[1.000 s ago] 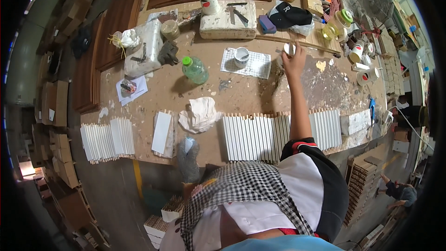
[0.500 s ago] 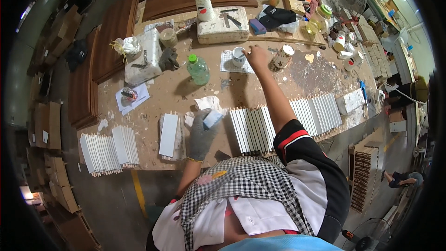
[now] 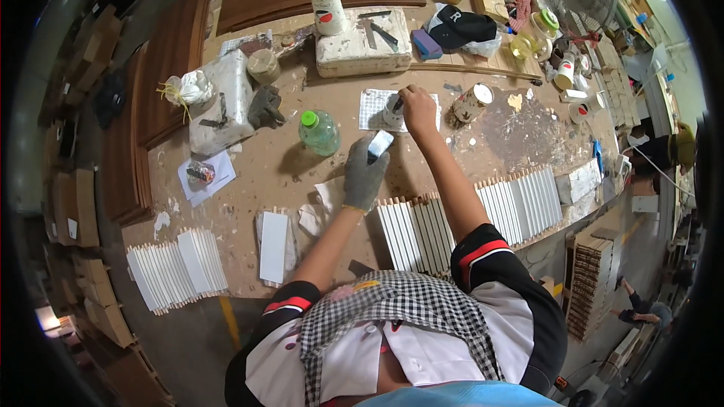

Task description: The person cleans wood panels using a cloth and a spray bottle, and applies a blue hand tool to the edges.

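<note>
Left hand (image 3: 366, 175): gloved fingers clamped on pale blue block (image 3: 381, 143) at their tips. Right hand (image 3: 419, 111): bare fingers bunched at cup (image 3: 391, 115), can't tell what's gripped. Bottle (image 3: 320, 134) left of gloved fingers.

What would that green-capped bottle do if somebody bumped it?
The green-capped bottle stands upright and fairly tall, so a high push might tip it. It's translucent, seemingly plastic, so would probably flex if squeezed. Toppled, it could roll, being round.
</note>
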Demonstrator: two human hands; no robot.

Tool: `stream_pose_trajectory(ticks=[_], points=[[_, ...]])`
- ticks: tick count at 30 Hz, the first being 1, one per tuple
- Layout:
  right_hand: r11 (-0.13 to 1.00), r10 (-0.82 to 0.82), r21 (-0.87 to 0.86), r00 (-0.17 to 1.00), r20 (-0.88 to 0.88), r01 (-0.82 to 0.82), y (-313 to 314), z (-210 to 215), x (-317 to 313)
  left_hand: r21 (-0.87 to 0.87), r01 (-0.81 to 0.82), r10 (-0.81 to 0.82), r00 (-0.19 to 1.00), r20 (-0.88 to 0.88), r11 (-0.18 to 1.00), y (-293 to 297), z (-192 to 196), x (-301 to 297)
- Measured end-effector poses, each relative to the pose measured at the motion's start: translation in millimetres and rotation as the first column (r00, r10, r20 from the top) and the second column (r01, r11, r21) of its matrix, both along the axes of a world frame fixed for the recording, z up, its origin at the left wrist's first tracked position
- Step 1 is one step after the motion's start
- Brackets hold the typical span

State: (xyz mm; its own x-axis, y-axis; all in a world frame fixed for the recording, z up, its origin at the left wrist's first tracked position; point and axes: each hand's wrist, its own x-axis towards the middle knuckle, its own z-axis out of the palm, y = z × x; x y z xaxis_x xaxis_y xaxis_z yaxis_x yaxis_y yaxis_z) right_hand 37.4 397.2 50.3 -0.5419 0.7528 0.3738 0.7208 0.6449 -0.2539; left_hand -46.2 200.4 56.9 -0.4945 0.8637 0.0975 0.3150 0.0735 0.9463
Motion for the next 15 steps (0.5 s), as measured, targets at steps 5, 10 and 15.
stream_pose_trajectory(ticks=[5, 10, 15], points=[[0.988, 0.152, 0.043, 0.987, -0.045, -0.150, 8.0, -2.3, 9.1, 0.015, -0.011, 0.010, 1.000, 0.010, 1.000, 35.8, -9.0, 2.4], [0.982, 0.182, -0.052, 0.983, 0.037, -0.180, 6.5, -0.5, 17.5, 0.005, 0.102, -0.101, 0.975, 0.200, 0.995, 47.9, -22.2, 3.9], [0.970, 0.237, 0.055, 0.971, 0.038, -0.239, 10.2, -2.5, 19.9, -0.212, 0.212, -0.213, 0.977, 0.016, 0.954, 70.5, -42.2, 13.8]])
